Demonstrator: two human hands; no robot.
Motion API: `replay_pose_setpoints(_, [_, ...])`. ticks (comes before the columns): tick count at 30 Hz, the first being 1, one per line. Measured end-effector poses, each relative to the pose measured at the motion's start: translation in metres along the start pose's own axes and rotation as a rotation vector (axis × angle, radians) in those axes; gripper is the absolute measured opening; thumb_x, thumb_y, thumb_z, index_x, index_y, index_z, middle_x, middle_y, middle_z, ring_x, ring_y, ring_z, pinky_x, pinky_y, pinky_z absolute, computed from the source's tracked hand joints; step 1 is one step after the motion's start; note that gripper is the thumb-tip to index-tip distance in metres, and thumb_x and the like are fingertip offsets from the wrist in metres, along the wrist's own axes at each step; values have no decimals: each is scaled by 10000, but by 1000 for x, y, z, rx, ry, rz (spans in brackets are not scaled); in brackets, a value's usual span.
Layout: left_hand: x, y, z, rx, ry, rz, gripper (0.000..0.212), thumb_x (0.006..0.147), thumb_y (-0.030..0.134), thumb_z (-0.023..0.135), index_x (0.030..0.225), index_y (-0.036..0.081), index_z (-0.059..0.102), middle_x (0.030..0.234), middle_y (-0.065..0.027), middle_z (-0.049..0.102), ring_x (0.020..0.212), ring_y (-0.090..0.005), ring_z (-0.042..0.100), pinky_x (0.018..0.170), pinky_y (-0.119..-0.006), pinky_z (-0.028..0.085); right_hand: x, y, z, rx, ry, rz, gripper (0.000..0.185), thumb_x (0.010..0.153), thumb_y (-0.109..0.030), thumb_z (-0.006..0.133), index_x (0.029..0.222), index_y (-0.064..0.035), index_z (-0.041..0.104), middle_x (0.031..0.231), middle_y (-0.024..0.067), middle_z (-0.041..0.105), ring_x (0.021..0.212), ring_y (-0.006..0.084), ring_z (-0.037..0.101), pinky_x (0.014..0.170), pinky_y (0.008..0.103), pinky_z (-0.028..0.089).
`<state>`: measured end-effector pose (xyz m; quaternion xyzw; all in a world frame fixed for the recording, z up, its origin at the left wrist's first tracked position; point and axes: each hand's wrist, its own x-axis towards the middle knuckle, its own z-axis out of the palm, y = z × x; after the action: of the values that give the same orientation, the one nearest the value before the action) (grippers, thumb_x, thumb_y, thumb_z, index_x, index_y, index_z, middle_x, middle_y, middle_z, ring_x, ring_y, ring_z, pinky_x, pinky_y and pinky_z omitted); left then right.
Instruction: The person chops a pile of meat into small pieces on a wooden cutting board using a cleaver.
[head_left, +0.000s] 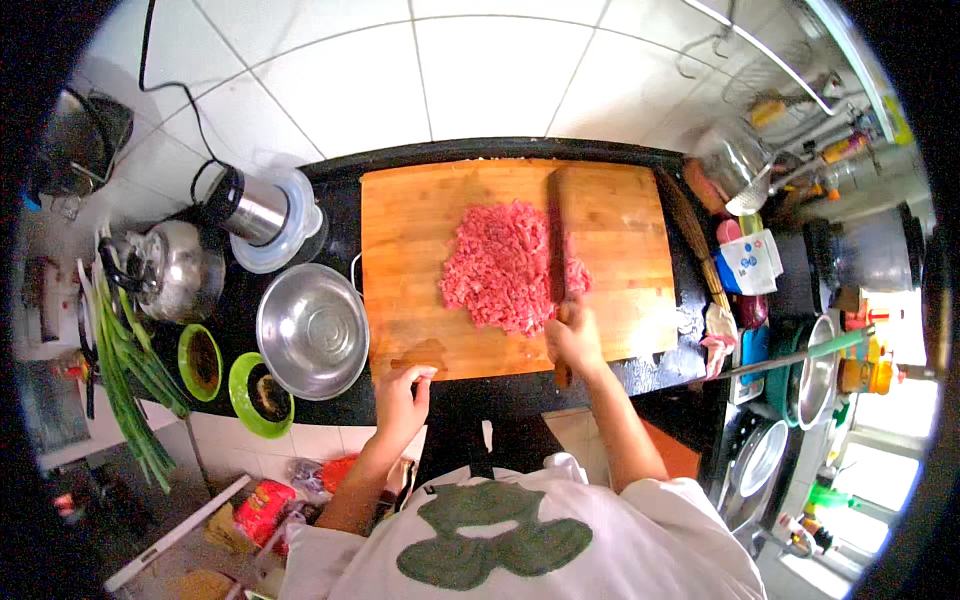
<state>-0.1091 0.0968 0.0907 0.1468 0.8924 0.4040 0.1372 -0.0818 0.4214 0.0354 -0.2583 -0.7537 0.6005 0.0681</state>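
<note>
My right hand (576, 341) grips the wooden handle of a cleaver (556, 232). The blade is seen nearly edge-on and a little blurred, and it stands over the right part of a flat pile of minced raw meat (495, 266). A few bits of the meat show to the right of the blade. Beneath them lies a thick wooden cutting board (626, 247). My left hand (403, 401) is at the board's front left edge, holding nothing, with its thumb apart from the fingers. Whether it touches the board I cannot tell.
Left of the board are a metal bowl (313, 330), two green bowls (240, 375), an electric chopper (255, 206), a kettle (180, 274) and scallions (127, 375). A straw brush (694, 232) and a white packet (750, 262) lie to the right. A tiled wall (495, 75) rises behind.
</note>
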Motion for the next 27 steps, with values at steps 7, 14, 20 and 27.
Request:
replay_pose_setpoints(7, [-8, -3, -4, 52, 6, 25, 116, 917, 81, 672, 999, 37, 740, 952, -138, 765, 890, -300, 744, 792, -382, 564, 1, -56, -35, 79, -71, 20, 557, 817, -64, 658, 1346, -54, 483, 709, 64, 602, 514, 170, 580, 455, 346, 472])
replay_pose_setpoints(14, [-21, 4, -3, 112, -14, -2, 116, 915, 81, 674, 997, 40, 744, 921, -132, 766, 859, -279, 749, 765, -369, 568, 2, -79, -53, 151, -221, 227, 202, 826, 10, 596, 954, -59, 456, 592, 31, 454, 421, 150, 462, 380, 349, 398])
replay_pose_setpoints(20, [-28, 1, 6, 79, 37, 7, 110, 881, 66, 684, 974, 79, 741, 895, -117, 751, 849, -298, 719, 773, -405, 528, 12, -29, -56, -20, -236, 250, 280, 785, -25, 614, 1054, 28, 564, 575, 61, 535, 422, 191, 546, 385, 362, 429])
replay_pose_setpoints(27, [-21, 17, 23, 70, 103, 9, 82, 878, 96, 679, 934, 113, 736, 883, -100, 741, 842, -323, 689, 800, -457, 478, 35, -19, -56, -148, -350, 94, 243, 809, -95, 638, 1025, -35, 544, 614, 70, 531, 472, 193, 550, 414, 356, 448])
